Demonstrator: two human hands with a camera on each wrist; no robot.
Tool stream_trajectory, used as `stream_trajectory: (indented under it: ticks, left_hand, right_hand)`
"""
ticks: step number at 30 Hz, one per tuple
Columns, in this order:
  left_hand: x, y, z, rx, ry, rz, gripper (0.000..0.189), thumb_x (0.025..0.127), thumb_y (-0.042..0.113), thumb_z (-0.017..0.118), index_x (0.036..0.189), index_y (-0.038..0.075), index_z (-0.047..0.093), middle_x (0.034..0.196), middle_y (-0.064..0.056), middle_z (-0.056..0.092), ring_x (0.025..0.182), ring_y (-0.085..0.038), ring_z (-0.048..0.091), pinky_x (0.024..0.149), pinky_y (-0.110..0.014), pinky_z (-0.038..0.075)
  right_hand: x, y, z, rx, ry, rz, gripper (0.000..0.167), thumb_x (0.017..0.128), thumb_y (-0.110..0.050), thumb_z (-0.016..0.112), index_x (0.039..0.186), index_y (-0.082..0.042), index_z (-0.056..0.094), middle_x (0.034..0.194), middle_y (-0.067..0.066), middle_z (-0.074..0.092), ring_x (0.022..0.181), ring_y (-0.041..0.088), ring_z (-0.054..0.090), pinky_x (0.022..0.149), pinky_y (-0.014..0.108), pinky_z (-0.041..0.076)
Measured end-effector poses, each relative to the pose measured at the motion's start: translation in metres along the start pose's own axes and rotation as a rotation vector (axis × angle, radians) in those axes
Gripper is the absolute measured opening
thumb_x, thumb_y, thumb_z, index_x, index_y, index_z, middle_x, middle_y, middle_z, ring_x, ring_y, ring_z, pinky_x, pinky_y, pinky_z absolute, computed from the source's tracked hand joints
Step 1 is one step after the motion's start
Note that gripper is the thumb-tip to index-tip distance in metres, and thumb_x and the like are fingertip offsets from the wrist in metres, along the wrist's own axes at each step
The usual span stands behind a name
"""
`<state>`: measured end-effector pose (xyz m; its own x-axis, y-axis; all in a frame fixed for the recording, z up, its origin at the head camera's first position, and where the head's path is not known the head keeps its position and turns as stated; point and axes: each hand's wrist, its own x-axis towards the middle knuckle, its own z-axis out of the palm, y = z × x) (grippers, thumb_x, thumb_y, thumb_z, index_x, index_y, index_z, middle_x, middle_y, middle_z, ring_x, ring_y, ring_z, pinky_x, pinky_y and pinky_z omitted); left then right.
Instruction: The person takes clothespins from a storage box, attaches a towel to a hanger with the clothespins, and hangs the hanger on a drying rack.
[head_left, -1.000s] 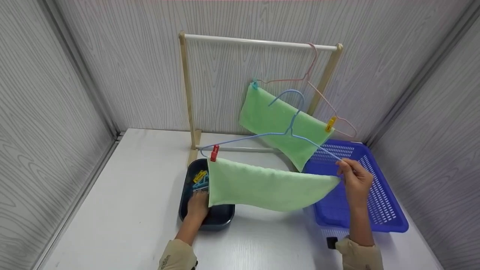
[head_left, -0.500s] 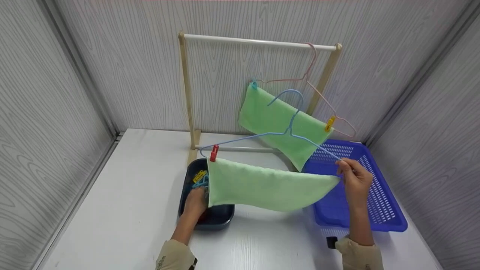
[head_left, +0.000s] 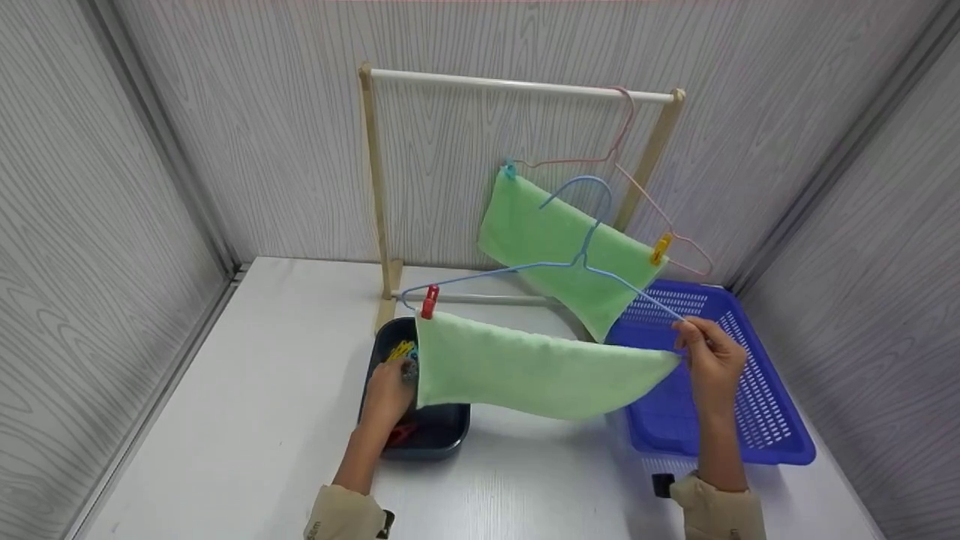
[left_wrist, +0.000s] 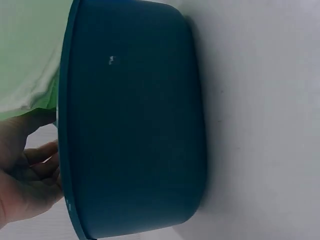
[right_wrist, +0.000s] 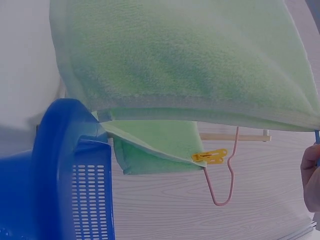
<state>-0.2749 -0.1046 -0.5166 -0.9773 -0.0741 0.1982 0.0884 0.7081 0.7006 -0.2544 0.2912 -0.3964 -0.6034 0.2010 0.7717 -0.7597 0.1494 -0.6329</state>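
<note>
My right hand pinches the right end of a blue wire hanger together with the corner of a light green towel. A red clothespin fastens the towel's other corner to the hanger's left end. My left hand is at the dark tub, its fingers around a greyish clothespin, partly hidden. Yellow clothespins and a red clothespin lie in the tub. In the left wrist view, the tub's wall hides the fingertips of the left hand.
Behind stands a rack with a white rail. From it hangs a pink hanger bearing another green towel, held by a teal clothespin and a yellow clothespin. A blue basket stands at the right.
My left hand has shifted slightly up and back within the tub, now with a greyish clothespin at its fingers, uncovering a red clothespin. The right hand stays put; the hanger's left end rises slightly.
</note>
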Motion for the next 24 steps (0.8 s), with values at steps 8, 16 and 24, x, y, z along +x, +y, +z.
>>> stream_trajectory:
  ticks: [8, 16, 24]
  left_hand:
    - [-0.004, 0.012, -0.014, -0.08, 0.03, -0.04, 0.033, 0.077, 0.006, 0.067, 0.106, -0.008, 0.061, 0.101, -0.021, 0.06, 0.099, -0.035, 0.052, 0.084, -0.046, 0.043]
    - [-0.006, 0.021, -0.026, -0.17, 0.063, -0.092, 0.036, 0.082, 0.015, 0.068, 0.111, -0.005, 0.061, 0.098, -0.017, 0.059, 0.093, -0.03, 0.053, 0.077, -0.043, 0.044]
    - [-0.013, 0.037, -0.042, -0.324, 0.137, -0.08, 0.033, 0.082, 0.015, 0.069, 0.111, 0.001, 0.062, 0.101, -0.012, 0.061, 0.093, -0.026, 0.055, 0.075, -0.038, 0.046]
  right_hand:
    - [-0.001, 0.015, -0.008, -0.022, 0.017, 0.007, 0.009, 0.086, 0.017, 0.051, 0.083, 0.02, 0.06, 0.062, 0.011, 0.054, 0.046, 0.013, 0.037, 0.04, 0.015, 0.03]
    - [0.0, 0.013, -0.007, -0.028, 0.021, 0.008, 0.009, 0.085, 0.016, 0.053, 0.082, 0.017, 0.062, 0.06, 0.011, 0.054, 0.045, 0.014, 0.037, 0.039, 0.015, 0.029]
    - [-0.001, 0.012, -0.006, -0.039, 0.025, -0.002, 0.008, 0.085, 0.015, 0.055, 0.082, 0.016, 0.063, 0.061, 0.011, 0.054, 0.044, 0.012, 0.037, 0.038, 0.016, 0.028]
